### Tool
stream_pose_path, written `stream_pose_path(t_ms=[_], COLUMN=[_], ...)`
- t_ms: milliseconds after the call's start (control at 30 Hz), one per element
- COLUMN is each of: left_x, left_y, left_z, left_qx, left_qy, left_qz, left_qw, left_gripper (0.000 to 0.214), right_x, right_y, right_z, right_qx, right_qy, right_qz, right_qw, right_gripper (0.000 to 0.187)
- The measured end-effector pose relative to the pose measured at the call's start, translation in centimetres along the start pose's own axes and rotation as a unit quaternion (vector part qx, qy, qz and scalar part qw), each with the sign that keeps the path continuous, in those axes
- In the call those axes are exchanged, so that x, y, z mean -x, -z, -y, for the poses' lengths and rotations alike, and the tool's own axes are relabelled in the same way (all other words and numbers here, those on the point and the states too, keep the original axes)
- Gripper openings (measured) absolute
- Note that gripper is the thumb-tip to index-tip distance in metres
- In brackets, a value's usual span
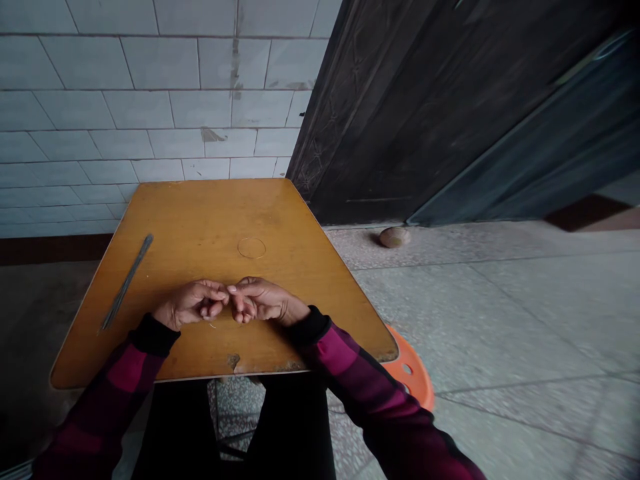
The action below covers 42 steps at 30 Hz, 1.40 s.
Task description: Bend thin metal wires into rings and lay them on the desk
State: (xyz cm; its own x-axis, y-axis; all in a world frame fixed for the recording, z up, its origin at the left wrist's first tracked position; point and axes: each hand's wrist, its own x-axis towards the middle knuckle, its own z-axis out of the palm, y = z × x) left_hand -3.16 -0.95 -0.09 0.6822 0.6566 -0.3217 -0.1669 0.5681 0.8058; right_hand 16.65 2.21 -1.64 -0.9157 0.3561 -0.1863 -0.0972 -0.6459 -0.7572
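Above the near half of the wooden table (200, 220), my left hand (196, 302) and my right hand (263, 300) meet at the fingertips. Both are closed in a pinch, thumbs against fingers. Whatever they hold, if anything, is too fine to make out. A short pale thread-like bit (213, 326) shows just below my left hand; whether it joins the fingers I cannot tell. Beyond my right hand lies a thin ring (251, 239), like a loop of wire or a band. Left of my left hand, a narrow grey bundle of thin rods (127, 283) lies slantwise on the tabletop.
A white tiled wall (160, 63) stands behind the table, with a dark door (380, 133) to its right. An orange plastic stool (417, 373) sits by the table's near right corner. On the floor near the door rests a rounded stone-like object (395, 237).
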Motion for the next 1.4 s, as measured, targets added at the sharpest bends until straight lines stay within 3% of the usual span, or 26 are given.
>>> stream_pose_path(t_ms=[267, 400, 633, 767, 833, 867, 933, 1033, 1100, 1200, 1400], left_x=[-0.2, -0.1, 0.0, -0.1, -0.3, -0.4, -0.6, -0.9, -1.1, -1.2, -1.3], left_y=[-0.3, -0.3, -0.8, -1.1, -1.1, -1.1, -0.9, -0.9, -1.0, -1.6, -2.3], left_z=[0.0, 0.0, 0.2, 0.2, 0.2, 0.2, 0.2, 0.3, 0.3, 0.3, 0.4], left_qx=[0.103, 0.111, 0.126, 0.156, 0.183, 0.198, 0.226, 0.24, 0.248, 0.27, 0.275], left_qy=[-0.07, -0.082, -0.079, -0.096, -0.104, -0.11, -0.127, -0.161, -0.174, -0.186, -0.193], left_qz=[-0.033, -0.033, 0.017, -0.018, -0.057, -0.079, -0.123, -0.163, -0.171, -0.185, -0.212], left_qw=[0.992, 0.99, 0.989, 0.983, 0.976, 0.971, 0.958, 0.943, 0.938, 0.926, 0.918], left_gripper=[0.017, 0.018, 0.017, 0.014, 0.012, 0.01, 0.006, 0.006, 0.01, 0.017, 0.026], right_x=[0.0, 0.1, 0.3, 0.1, 0.0, -0.1, -0.1, -0.2, -0.6, -1.1, -1.3], right_y=[-1.2, -1.4, -1.2, -1.0, -1.0, -1.1, -1.2, -1.4, -1.3, -0.6, 0.2], right_z=[0.4, 0.5, 0.4, 0.3, 0.3, 0.4, 0.4, 0.2, -0.1, -0.9, -1.5], right_qx=[-0.042, -0.052, -0.042, 0.016, 0.115, 0.189, 0.367, 0.601, 0.69, 0.729, 0.694], right_qy=[0.111, 0.105, 0.102, 0.133, 0.198, 0.242, 0.319, 0.346, 0.317, 0.285, 0.29], right_qz=[-0.054, -0.04, -0.007, -0.081, -0.169, -0.22, -0.3, -0.3, -0.266, -0.267, -0.264], right_qw=[0.991, 0.992, 0.994, 0.988, 0.959, 0.926, 0.821, 0.655, 0.594, 0.562, 0.603], right_gripper=[0.034, 0.032, 0.025, 0.026, 0.03, 0.033, 0.038, 0.067, 0.095, 0.11, 0.108])
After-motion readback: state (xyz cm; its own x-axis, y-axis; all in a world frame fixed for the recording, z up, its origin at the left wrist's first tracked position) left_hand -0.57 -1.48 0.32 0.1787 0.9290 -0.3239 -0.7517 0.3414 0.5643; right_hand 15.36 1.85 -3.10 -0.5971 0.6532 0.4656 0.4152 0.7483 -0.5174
